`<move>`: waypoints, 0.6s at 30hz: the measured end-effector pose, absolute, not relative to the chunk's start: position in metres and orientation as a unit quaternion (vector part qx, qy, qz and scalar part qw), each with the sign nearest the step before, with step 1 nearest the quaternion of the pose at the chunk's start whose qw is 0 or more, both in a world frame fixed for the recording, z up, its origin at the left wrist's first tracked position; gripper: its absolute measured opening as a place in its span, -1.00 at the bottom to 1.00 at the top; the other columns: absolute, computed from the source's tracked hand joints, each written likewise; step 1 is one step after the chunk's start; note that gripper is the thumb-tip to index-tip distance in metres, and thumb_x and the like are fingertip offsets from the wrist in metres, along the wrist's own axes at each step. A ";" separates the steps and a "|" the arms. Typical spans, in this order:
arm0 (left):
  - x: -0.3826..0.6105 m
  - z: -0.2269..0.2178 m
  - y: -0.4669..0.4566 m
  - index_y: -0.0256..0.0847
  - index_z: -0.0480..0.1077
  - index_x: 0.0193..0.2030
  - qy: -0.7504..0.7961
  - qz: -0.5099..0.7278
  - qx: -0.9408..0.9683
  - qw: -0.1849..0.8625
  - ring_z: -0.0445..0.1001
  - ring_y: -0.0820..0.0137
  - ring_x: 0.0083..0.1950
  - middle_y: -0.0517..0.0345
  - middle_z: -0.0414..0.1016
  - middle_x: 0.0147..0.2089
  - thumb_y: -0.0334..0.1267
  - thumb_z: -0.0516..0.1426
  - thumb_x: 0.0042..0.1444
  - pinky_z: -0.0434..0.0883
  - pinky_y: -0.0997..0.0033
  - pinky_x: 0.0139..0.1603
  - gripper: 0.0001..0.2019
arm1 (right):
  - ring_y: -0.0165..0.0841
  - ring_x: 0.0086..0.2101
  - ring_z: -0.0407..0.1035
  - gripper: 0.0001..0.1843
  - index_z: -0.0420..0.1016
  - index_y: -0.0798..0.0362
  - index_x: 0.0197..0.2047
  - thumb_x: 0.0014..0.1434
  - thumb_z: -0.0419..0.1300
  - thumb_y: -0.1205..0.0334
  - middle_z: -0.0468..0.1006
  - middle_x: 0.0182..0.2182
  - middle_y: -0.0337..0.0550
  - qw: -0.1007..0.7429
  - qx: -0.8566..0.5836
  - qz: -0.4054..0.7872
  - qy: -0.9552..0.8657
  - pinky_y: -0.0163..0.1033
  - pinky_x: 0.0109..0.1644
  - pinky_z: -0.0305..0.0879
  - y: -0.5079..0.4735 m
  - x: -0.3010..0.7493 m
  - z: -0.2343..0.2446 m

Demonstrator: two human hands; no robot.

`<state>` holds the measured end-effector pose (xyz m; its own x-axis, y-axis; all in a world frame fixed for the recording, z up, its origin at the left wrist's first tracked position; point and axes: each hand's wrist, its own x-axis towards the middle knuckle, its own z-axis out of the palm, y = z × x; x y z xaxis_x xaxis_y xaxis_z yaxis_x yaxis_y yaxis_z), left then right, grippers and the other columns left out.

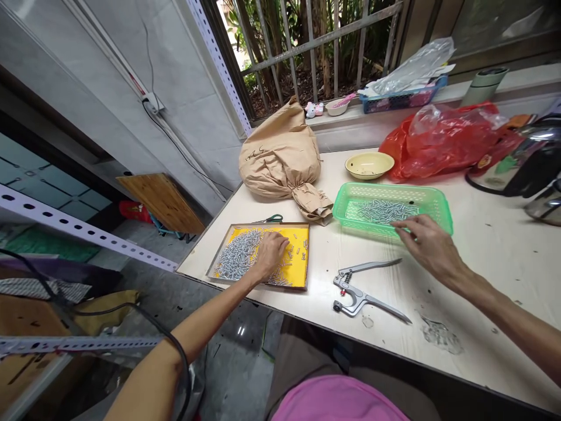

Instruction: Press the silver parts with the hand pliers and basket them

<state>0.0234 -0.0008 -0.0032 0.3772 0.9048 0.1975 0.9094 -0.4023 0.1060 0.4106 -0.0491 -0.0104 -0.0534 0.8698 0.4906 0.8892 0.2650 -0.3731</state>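
My left hand [269, 253] rests palm down in a shallow yellow tray [302, 275], fingers curled over a heap of small silver metal pieces [236, 254]; what they hold is hidden. My right hand [427, 242] reaches over the front rim of a green plastic basket [346, 202], fingers pinched together beside the silver pieces [383, 209] lying inside it. Silver hand pliers [362, 292] lie on the table between the two hands, untouched.
A tied brown paper sack [283, 158] stands behind the tray, green-handled scissors [274, 218] beside it. A yellow bowl [369, 165], a red plastic bag [442, 140] and a metal kettle [521, 161] sit at the back right. The table's front edge [394, 351] is near.
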 end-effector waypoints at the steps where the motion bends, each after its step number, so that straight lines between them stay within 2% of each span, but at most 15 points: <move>1: 0.030 -0.003 0.003 -0.22 0.51 -0.14 -0.541 -0.113 -0.834 0.005 0.33 0.27 -0.07 0.00 0.47 -0.17 -0.21 -0.03 0.29 0.33 0.23 -0.02 -0.70 | -0.27 -0.23 0.39 -0.65 0.50 0.08 -0.08 0.30 -0.03 0.12 0.43 -0.22 -0.02 0.330 -0.592 -0.008 -0.735 -0.20 -0.16 0.31 -0.056 0.405 -0.011; 3: 0.041 -0.003 0.009 -0.19 0.52 -0.13 -0.529 -0.108 -0.842 0.003 0.31 0.27 -0.10 0.01 0.44 -0.20 -0.26 0.00 0.27 0.32 0.25 -0.07 -0.74 | -0.27 -0.21 0.40 -0.66 0.49 0.05 -0.08 0.31 -0.05 0.11 0.43 -0.21 -0.05 0.335 -0.571 0.009 -0.750 -0.20 -0.15 0.33 -0.069 0.396 -0.014; 7: 0.058 -0.006 0.015 -0.14 0.51 -0.09 -0.472 -0.070 -0.879 -0.002 0.27 0.26 -0.05 0.01 0.41 -0.12 -0.29 0.03 0.25 0.30 0.30 -0.12 -0.77 | -0.25 -0.19 0.42 -0.68 0.46 -0.01 -0.05 0.31 -0.07 0.12 0.45 -0.16 -0.06 0.319 -0.555 0.048 -0.766 -0.16 -0.16 0.37 -0.091 0.388 -0.023; 10: 0.063 -0.006 0.020 -0.17 0.51 -0.16 -0.432 -0.035 -0.901 -0.010 0.27 0.27 -0.08 0.00 0.42 -0.15 -0.25 0.04 0.24 0.28 0.34 -0.16 -0.79 | -0.25 -0.17 0.43 -0.68 0.45 -0.01 -0.05 0.32 -0.08 0.13 0.45 -0.13 -0.06 0.309 -0.555 0.063 -0.769 -0.16 -0.16 0.39 -0.103 0.386 -0.028; 14: 0.065 -0.001 0.027 -0.25 0.47 -0.26 -0.406 0.018 -0.914 -0.011 0.29 0.31 -0.17 0.01 0.43 -0.24 -0.32 0.03 0.23 0.26 0.34 -0.12 -0.81 | -0.28 -0.19 0.43 -0.69 0.43 -0.01 -0.05 0.33 -0.09 0.14 0.45 -0.15 -0.05 0.300 -0.551 0.084 -0.774 -0.18 -0.17 0.41 -0.114 0.381 -0.028; 18: 0.063 0.005 0.031 -0.29 0.46 -0.32 -0.400 0.047 -0.915 -0.004 0.30 0.29 -0.16 -0.01 0.43 -0.29 -0.36 -0.01 0.23 0.27 0.33 -0.12 -0.77 | -0.28 -0.20 0.44 -0.70 0.43 -0.03 -0.06 0.34 -0.09 0.16 0.46 -0.14 -0.06 0.299 -0.540 0.116 -0.778 -0.17 -0.12 0.42 -0.126 0.373 -0.023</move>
